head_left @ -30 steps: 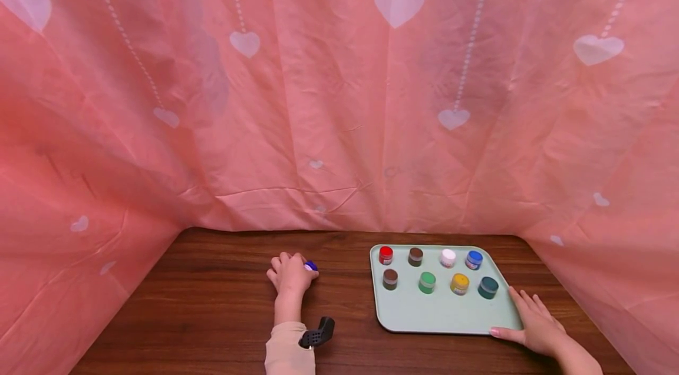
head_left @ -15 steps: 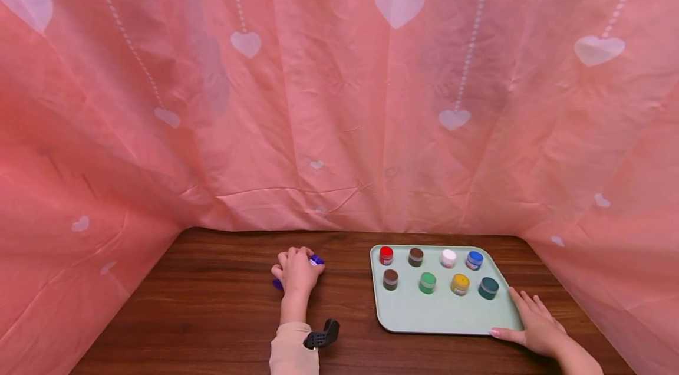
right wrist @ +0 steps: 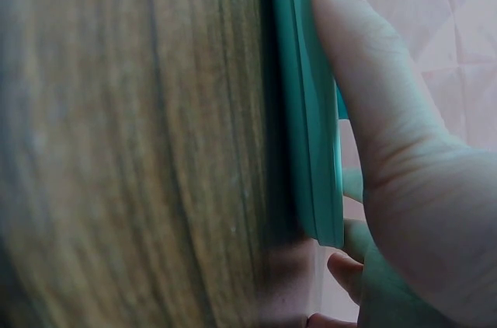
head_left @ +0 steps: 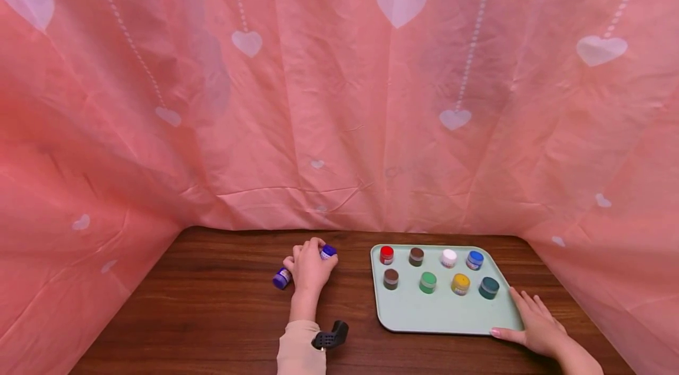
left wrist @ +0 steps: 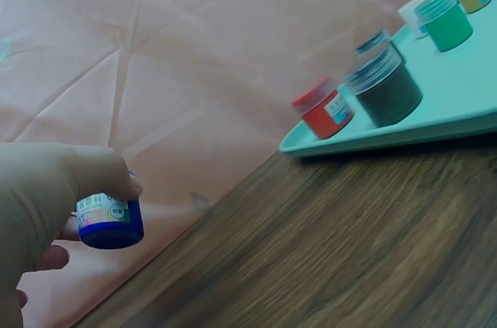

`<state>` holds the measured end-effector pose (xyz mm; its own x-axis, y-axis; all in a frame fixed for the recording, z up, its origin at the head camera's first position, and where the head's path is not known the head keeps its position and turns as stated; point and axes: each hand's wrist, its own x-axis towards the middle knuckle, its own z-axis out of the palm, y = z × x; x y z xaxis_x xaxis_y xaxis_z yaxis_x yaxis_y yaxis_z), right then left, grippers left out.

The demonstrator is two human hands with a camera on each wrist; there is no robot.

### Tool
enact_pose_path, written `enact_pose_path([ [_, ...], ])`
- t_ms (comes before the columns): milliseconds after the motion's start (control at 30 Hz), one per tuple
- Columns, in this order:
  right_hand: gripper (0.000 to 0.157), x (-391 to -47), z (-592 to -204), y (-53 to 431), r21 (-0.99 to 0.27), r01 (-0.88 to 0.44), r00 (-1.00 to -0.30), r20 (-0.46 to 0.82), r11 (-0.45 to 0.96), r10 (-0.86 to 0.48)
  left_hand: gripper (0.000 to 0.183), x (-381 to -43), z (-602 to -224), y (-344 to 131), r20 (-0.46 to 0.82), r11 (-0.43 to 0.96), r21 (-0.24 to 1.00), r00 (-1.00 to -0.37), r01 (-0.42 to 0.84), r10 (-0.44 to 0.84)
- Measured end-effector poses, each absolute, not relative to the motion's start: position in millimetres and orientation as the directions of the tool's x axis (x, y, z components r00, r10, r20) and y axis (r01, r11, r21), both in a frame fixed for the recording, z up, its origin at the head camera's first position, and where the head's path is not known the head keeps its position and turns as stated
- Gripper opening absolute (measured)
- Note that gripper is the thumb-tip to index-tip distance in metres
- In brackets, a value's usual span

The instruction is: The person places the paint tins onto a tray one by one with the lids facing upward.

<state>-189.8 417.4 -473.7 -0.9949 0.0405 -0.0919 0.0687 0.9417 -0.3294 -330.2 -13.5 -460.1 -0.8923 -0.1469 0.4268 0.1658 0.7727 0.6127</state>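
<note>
In the head view my left hand [head_left: 309, 269] pinches a dark blue paint jar [head_left: 328, 252] between thumb and fingers. The left wrist view shows the same blue paint jar [left wrist: 109, 219] tilted, its label partly covered by the thumb. A second blue paint jar [head_left: 282, 278] lies on its side on the table, just left of that hand. My right hand [head_left: 541, 328] rests at the near right corner of a pale green tray [head_left: 440, 319], fingers spread and fairly straight. Its thumb lies on the near rim, as the right wrist view shows; the other fingers lie along the right side.
Two rows of paint jars stand upright on the tray, among them a red jar [head_left: 386, 255], a white jar [head_left: 448, 257], a green jar [head_left: 427, 282] and a yellow jar [head_left: 460, 284]. A pink curtain [head_left: 339, 127] hangs behind and beside the brown wooden table [head_left: 201, 304].
My left hand has moved right and slightly away with the blue paint jar, uncovering the second one on the table. My right hand and the tray stay put.
</note>
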Motion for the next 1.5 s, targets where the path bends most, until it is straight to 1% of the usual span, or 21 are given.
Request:
enact_pose_path([
  [333, 0.107, -190, -476, 418, -0.321, 0.056, -0.997, -0.076, 0.945, 0.033, 0.034, -327, -460, 8, 0.456, 0.739, 0.627, -0.885, 0.245, -0.094],
  [533, 0.106, -191, -478, 420, -0.317, 0.047, -0.998, -0.061, 0.947, 0.029, 0.033, -322, -456, 26, 0.456, 0.717, 0.628, -0.890, 0.302, -0.025],
  [767, 0.107, -191, -478, 420, -0.321, 0.060, -0.996, -0.080, 0.945, 0.036, 0.033, -314, -449, 47, 0.455, 0.711, 0.610, -0.889, 0.350, 0.047],
  [900, 0.107, -190, -478, 420, -0.325, 0.065, -0.995, -0.095, 0.943, 0.036, 0.033, -307, -444, 58, 0.461, 0.694, 0.610, -0.883, 0.383, 0.082],
  [1133, 0.107, -190, -474, 418, -0.324, 0.070, -0.994, -0.098, 0.943, 0.040, 0.033, -296, -439, 74, 0.504, 0.696, 0.559, -0.851, 0.451, 0.147],
  [1367, 0.108, -190, -474, 418, -0.323, 0.075, -0.994, -0.098, 0.944, 0.045, 0.033, -284, -435, 91, 0.472, 0.683, 0.544, -0.851, 0.487, 0.231],
  [1500, 0.107, -190, -475, 418, -0.323, 0.075, -0.994, -0.100, 0.944, 0.045, 0.033, -278, -436, 102, 0.489, 0.679, 0.518, -0.832, 0.520, 0.263],
])
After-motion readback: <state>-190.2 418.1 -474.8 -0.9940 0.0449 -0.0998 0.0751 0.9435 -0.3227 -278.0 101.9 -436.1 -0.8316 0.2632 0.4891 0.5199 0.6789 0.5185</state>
